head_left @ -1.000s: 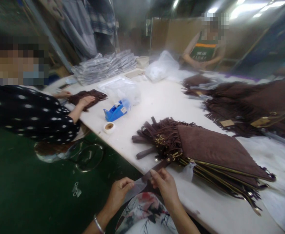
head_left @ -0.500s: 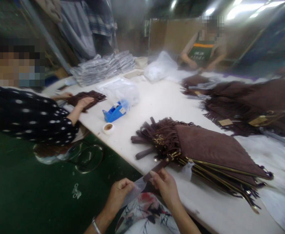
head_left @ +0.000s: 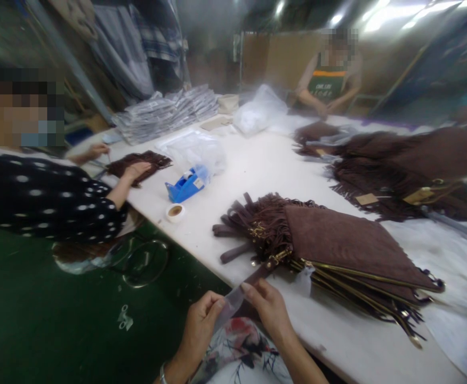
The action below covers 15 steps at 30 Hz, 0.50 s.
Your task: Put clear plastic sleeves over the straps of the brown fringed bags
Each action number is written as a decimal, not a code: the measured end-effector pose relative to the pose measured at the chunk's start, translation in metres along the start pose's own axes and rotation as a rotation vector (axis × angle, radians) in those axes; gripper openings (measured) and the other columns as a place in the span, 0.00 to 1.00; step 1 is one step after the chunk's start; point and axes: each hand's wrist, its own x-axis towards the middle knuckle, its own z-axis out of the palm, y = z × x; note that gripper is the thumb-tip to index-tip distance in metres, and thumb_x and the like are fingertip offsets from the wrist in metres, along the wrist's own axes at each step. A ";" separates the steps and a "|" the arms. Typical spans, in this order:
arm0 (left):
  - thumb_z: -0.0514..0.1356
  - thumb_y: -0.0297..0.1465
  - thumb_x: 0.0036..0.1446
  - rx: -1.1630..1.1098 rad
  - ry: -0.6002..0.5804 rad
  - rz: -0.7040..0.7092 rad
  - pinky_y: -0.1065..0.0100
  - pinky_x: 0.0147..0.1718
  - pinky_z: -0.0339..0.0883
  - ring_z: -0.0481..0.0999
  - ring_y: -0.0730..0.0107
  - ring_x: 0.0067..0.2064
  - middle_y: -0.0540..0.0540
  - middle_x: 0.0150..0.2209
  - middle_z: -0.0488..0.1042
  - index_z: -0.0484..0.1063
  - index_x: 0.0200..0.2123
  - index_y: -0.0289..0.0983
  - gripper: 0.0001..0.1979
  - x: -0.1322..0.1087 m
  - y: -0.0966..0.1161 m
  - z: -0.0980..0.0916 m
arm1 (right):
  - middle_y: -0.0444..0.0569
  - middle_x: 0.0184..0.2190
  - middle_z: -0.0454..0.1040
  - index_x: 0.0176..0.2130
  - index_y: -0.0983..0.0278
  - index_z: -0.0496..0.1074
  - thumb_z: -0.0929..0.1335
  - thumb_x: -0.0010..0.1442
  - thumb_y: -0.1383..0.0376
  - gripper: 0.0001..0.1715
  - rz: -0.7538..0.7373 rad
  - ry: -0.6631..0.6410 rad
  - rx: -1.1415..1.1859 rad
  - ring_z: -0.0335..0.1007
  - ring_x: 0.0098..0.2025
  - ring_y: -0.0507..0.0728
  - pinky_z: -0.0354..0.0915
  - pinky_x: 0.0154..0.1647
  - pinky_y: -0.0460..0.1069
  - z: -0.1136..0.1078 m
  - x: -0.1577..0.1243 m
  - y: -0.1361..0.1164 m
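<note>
At the table's near edge, my left hand [head_left: 201, 326] pinches a clear plastic sleeve [head_left: 229, 308] between thumb and fingers. My right hand [head_left: 268, 309] is closed on a dark brown wrist strap [head_left: 259, 274], where the sleeve meets it; the strap's end is hidden by plastic and fingers. A gold clasp [head_left: 280, 257] joins this strap to a stack of brown fringed bags [head_left: 337, 234] with gold zips. Several more strap loops [head_left: 233, 224] stick out from the stack's left side.
A tape roll [head_left: 175, 213] and a blue tape dispenser [head_left: 187, 184] stand on the white table [head_left: 253, 170]. Beyond lie clear bags [head_left: 201, 149]. More brown bags [head_left: 409, 165] are heaped right. Co-workers sit left and stand at the back; the left one handles a brown fringed piece [head_left: 139, 162].
My left hand has moved right, closer to my right hand, and the sleeve now reaches the strap between them. The left co-worker's far hand has risen off the brown piece.
</note>
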 end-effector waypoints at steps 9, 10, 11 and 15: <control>0.64 0.44 0.53 -0.369 -0.080 -0.191 0.69 0.28 0.66 0.75 0.65 0.29 0.42 0.31 0.78 0.73 0.37 0.34 0.18 0.000 -0.002 0.028 | 0.43 0.26 0.66 0.31 0.64 0.68 0.65 0.59 0.48 0.21 -0.015 -0.044 0.028 0.62 0.30 0.54 0.59 0.30 0.45 -0.006 -0.002 0.006; 0.64 0.43 0.53 -0.401 -0.087 -0.207 0.68 0.29 0.67 0.75 0.65 0.29 0.42 0.32 0.78 0.72 0.38 0.34 0.18 -0.001 0.000 0.030 | 0.43 0.25 0.65 0.30 0.64 0.67 0.65 0.59 0.48 0.22 -0.001 -0.037 0.026 0.62 0.29 0.54 0.59 0.29 0.45 -0.007 -0.002 0.005; 0.64 0.43 0.53 -0.427 -0.092 -0.218 0.67 0.29 0.68 0.75 0.65 0.29 0.41 0.32 0.78 0.72 0.38 0.33 0.18 -0.001 0.002 0.032 | 0.42 0.24 0.65 0.29 0.63 0.66 0.66 0.58 0.47 0.22 0.004 -0.029 0.025 0.62 0.29 0.53 0.59 0.28 0.45 -0.007 -0.002 0.004; 0.67 0.44 0.50 -0.461 -0.124 -0.225 0.66 0.30 0.70 0.76 0.63 0.31 0.41 0.32 0.78 0.73 0.38 0.33 0.20 0.002 0.009 0.034 | 0.43 0.26 0.67 0.31 0.63 0.68 0.66 0.58 0.48 0.21 -0.015 -0.061 0.033 0.64 0.30 0.54 0.61 0.30 0.45 -0.011 -0.005 -0.002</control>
